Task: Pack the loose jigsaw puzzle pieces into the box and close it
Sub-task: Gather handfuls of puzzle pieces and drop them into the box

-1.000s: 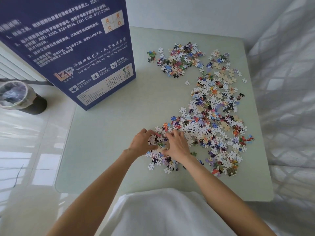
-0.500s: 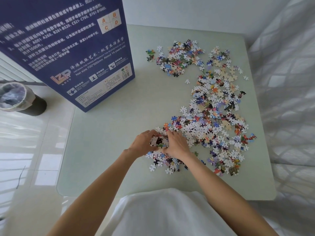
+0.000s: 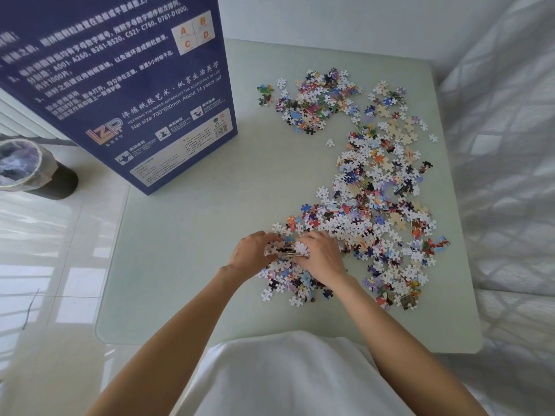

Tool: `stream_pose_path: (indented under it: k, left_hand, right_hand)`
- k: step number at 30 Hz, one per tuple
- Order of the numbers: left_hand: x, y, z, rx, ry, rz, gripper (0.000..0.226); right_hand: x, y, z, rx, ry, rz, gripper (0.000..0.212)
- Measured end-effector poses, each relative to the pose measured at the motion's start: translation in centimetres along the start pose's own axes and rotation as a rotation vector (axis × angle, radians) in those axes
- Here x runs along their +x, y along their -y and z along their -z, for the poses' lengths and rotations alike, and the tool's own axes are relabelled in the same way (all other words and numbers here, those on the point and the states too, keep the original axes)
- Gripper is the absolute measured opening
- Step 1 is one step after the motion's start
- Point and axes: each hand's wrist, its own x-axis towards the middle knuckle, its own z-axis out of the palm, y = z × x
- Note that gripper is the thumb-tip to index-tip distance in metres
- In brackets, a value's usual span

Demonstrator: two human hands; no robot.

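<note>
Cardboard puzzle pieces (image 3: 365, 202) spread over worktop (image 3: 186, 253), right of and nearer than blue box (image 3: 120, 85). Left hand (image 3: 250, 255) and right hand (image 3: 322, 255), a second ago flat on near heap, now cupped together, grip closed round small clump (image 3: 286, 250) lifting clear. Scoop formed; carry to box looks next. Box opening out of view. Most pieces remain. Bin (image 3: 27, 169) on floor, left of box.

On your box (image 3: 120, 94), standing at the table's (image 3: 186, 235) far left corner, white print on blue: letters A, B, C, D, "LZP" logo, "Net size:700*500mm", "About 14 years old", codes "A001-A260", "C521-C760", Chinese lines, a barcode.
</note>
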Motion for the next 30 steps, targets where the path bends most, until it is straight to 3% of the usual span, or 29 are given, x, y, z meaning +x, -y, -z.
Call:
stream_pose_path:
  k: [12,21,30]
  left_hand:
    - [-0.4,1.4,1.4,-0.179,-0.123,0.199,0.038]
    - [-3.2,1.2,5.6,-0.163,-0.376,0.047,0.021]
    - [-5.5,-2.0,17.8,-0.079,-0.66,-0.192,0.019]
  right_hand:
    - [-0.3,-0.2,1.8,0.192,-0.036,-0.059,0.049]
    - [0.0,0.6,4.4,0.26,0.011,-0.049,0.052]
    - [1.5,5.1,13.3,0.364,-0.036,0.144,0.052]
